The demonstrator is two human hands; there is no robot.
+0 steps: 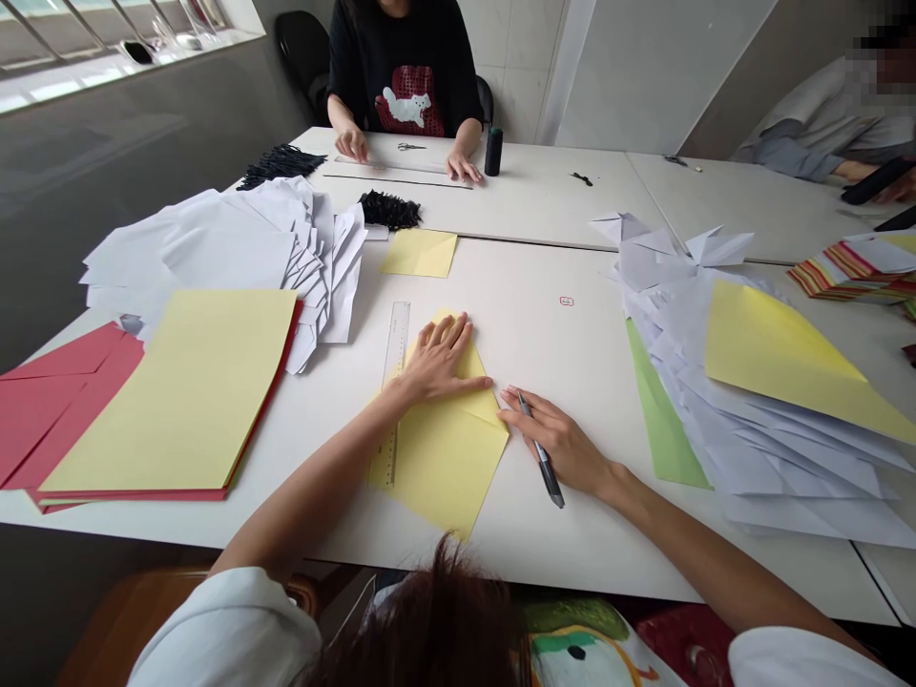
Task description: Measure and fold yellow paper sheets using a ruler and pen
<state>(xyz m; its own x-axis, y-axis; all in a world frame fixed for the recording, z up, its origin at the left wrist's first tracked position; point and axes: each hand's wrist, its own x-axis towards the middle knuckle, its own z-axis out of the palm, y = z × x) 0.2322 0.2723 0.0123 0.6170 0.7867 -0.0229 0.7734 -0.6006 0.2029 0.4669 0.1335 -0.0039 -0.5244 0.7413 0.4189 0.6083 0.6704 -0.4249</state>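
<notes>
Our folded yellow sheet [444,468] lies flat on the white table [551,353], right in front of us, w/ a ruler [393,382] along its L edge. Our L hand [436,358] is open, palm down on the sheet, wrist by the ruler. Our R hand [551,441] is just R of the sheet, closed round a pen [547,475]. L of the sheet: pale yellow stack [164,391] on red sheets [64,401]. R of it: green sheet [662,429], white paper pile [759,429]. Beyond it: co-worker [405,67], both hands on a long strip [386,170]
</notes>
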